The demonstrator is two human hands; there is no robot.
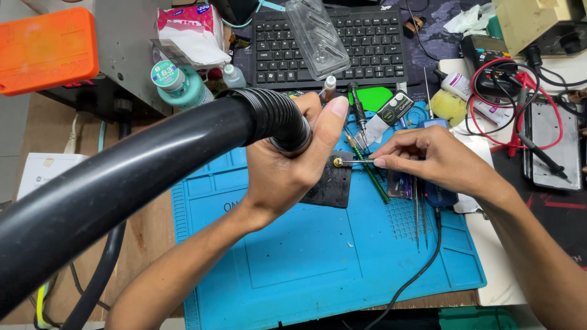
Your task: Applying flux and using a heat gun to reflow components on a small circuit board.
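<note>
Where tweezers [356,162] touch: small yellow-ringed part [337,162]

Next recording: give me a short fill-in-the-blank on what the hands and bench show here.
1. The left hand grips the ribbed end of a black ____.
2. The right hand pinches metal ____ over a dark board.
3. The work mat is ____ in colour.

Missing words: hose; tweezers; blue

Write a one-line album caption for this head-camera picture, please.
Left hand grips a black ribbed hose while the right hand holds tweezers to a small yellow part on a blue work mat.
</note>
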